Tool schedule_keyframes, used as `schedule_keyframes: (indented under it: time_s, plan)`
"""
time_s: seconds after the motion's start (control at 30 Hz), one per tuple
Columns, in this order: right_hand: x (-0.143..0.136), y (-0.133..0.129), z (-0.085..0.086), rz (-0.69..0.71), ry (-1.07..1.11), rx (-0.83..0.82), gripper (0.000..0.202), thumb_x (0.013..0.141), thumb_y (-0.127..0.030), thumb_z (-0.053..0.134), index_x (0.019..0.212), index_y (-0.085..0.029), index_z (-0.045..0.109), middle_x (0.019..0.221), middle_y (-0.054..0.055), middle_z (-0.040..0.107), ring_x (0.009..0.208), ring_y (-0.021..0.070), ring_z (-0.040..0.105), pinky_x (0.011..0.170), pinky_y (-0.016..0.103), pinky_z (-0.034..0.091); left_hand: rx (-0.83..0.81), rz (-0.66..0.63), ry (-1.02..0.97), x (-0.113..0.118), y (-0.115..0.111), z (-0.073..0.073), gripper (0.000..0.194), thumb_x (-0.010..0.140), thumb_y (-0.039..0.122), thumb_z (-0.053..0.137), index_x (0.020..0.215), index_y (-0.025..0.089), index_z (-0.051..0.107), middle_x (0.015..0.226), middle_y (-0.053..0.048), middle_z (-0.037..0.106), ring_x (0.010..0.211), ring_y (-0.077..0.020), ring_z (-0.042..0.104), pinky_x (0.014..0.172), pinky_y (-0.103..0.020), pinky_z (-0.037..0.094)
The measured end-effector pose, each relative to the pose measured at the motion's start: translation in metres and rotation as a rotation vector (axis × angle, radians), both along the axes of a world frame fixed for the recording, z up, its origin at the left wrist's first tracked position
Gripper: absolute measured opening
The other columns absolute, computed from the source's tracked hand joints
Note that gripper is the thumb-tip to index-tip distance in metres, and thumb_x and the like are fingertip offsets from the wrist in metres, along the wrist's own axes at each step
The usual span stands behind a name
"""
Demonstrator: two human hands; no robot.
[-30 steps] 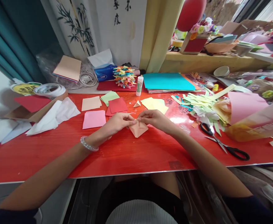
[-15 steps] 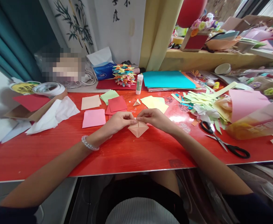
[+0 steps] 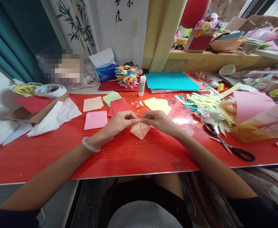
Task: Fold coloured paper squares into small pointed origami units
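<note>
A folded peach paper [image 3: 140,130] with creases rests on the red table, its lower corner pointing toward me. My left hand [image 3: 123,123] pinches its top edge from the left, fingers closed. From the right, my right hand [image 3: 156,121] grips the same edge, and the two hands' fingertips meet there. Just beyond the hands lies a small folded peach triangle [image 3: 139,104]. Red squares [image 3: 120,105], pink squares [image 3: 95,120], peach squares [image 3: 93,104] and green squares [image 3: 111,98] lie to the left. Yellow squares [image 3: 157,104] are behind my right hand.
Black-handled scissors [image 3: 229,145] lie open at the right, near paper strips [image 3: 207,101]. A glue stick [image 3: 142,85] stands at the back beside a colourful paper model [image 3: 126,77] and blue sheets [image 3: 172,81]. A cardboard box [image 3: 38,114] sits left.
My left hand has shifted slightly right, so its fingertips now touch those of my right hand at the paper's top. The paper has barely moved.
</note>
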State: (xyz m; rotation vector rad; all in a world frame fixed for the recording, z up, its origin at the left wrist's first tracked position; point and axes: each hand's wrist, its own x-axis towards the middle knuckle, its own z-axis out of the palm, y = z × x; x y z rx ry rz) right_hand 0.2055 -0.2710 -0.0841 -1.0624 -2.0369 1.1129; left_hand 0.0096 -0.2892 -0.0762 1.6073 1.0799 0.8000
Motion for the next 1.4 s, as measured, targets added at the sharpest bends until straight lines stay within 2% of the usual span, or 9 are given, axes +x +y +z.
schedule_keyframes:
  time_s: [0.17, 0.33, 0.53, 0.67, 0.77, 0.87, 1.03, 1.2, 1.4]
  plan:
    - [0.003, -0.002, 0.008, 0.08, 0.02, -0.128, 0.03, 0.083, -0.043, 0.058, 0.083, -0.014, 0.066, 0.077, 0.004, 0.064, 0.069, 0.0132, 0.054, 0.062, 0.028, 0.04, 0.062, 0.058, 0.01, 0.0, 0.0, 0.003, 0.025, 0.074, 0.04, 0.067, 0.073, 0.016, 0.061, 0.074, -0.001, 0.059, 0.072, -0.0132, 0.052, 0.07, -0.028, 0.041]
    - [0.001, -0.004, 0.013, 0.01, 0.046, -0.12, 0.032, 0.08, -0.046, 0.063, 0.074, -0.014, 0.064, 0.066, 0.001, 0.058, 0.063, 0.0117, 0.051, 0.059, 0.027, 0.04, -0.004, 0.028, 0.03, -0.001, 0.0, 0.002, 0.025, 0.078, 0.041, 0.063, 0.08, 0.016, 0.062, 0.077, -0.001, 0.059, 0.071, -0.0125, 0.051, 0.066, -0.027, 0.038]
    - [0.0, -0.002, 0.007, 0.002, 0.068, -0.109, 0.034, 0.079, -0.048, 0.064, 0.077, -0.014, 0.065, 0.07, 0.002, 0.061, 0.064, 0.0125, 0.053, 0.06, 0.028, 0.042, 0.02, 0.019, 0.12, -0.002, 0.001, -0.008, 0.03, 0.078, 0.042, 0.062, 0.065, 0.017, 0.052, 0.061, 0.003, 0.045, 0.057, -0.0106, 0.041, 0.055, -0.026, 0.028]
    - [0.0, 0.0, 0.007, -0.007, 0.11, -0.156, 0.033, 0.077, -0.047, 0.065, 0.077, -0.014, 0.065, 0.07, 0.003, 0.063, 0.065, 0.0136, 0.057, 0.061, 0.029, 0.046, 0.0, 0.03, 0.095, -0.002, 0.002, -0.004, 0.029, 0.08, 0.045, 0.06, 0.074, 0.016, 0.06, 0.071, 0.0, 0.055, 0.066, -0.0123, 0.049, 0.061, -0.026, 0.035]
    - [-0.001, 0.001, 0.006, -0.09, 0.163, -0.159, 0.029, 0.076, -0.044, 0.067, 0.076, -0.015, 0.064, 0.068, 0.003, 0.063, 0.064, 0.0141, 0.059, 0.06, 0.03, 0.049, -0.056, -0.03, 0.02, -0.003, 0.003, 0.0, 0.032, 0.081, 0.047, 0.058, 0.09, 0.018, 0.065, 0.086, -0.003, 0.063, 0.077, -0.0145, 0.055, 0.067, -0.026, 0.041]
    - [-0.001, 0.002, 0.006, -0.132, 0.218, -0.167, 0.025, 0.077, -0.039, 0.067, 0.079, -0.015, 0.063, 0.067, 0.003, 0.063, 0.062, 0.0145, 0.06, 0.058, 0.031, 0.052, -0.101, -0.073, -0.039, -0.003, 0.005, 0.0, 0.032, 0.077, 0.045, 0.064, 0.092, 0.017, 0.065, 0.088, -0.004, 0.064, 0.078, -0.0141, 0.057, 0.071, -0.027, 0.044]
    - [-0.001, -0.001, 0.01, -0.024, 0.295, -0.294, 0.031, 0.077, -0.039, 0.069, 0.097, -0.016, 0.062, 0.076, 0.004, 0.067, 0.07, 0.0162, 0.065, 0.062, 0.031, 0.056, -0.091, -0.019, -0.094, -0.001, 0.005, -0.005, 0.025, 0.075, 0.039, 0.067, 0.079, 0.015, 0.062, 0.074, -0.001, 0.061, 0.067, -0.0107, 0.054, 0.067, -0.026, 0.043]
    - [-0.002, -0.002, 0.009, -0.016, 0.258, -0.31, 0.031, 0.075, -0.043, 0.07, 0.08, -0.013, 0.064, 0.069, 0.004, 0.066, 0.061, 0.014, 0.064, 0.061, 0.03, 0.055, -0.056, 0.023, -0.087, 0.0, 0.002, -0.005, 0.024, 0.076, 0.037, 0.068, 0.08, 0.015, 0.06, 0.072, -0.001, 0.059, 0.059, -0.0089, 0.05, 0.057, -0.024, 0.038]
    - [-0.003, -0.002, 0.005, 0.039, 0.313, -0.284, 0.033, 0.082, -0.046, 0.063, 0.092, -0.014, 0.063, 0.072, 0.004, 0.068, 0.06, 0.0134, 0.066, 0.059, 0.027, 0.055, -0.017, 0.087, -0.072, 0.002, -0.001, -0.003, 0.025, 0.079, 0.038, 0.065, 0.082, 0.014, 0.057, 0.07, 0.001, 0.057, 0.053, -0.0067, 0.047, 0.051, -0.022, 0.037]
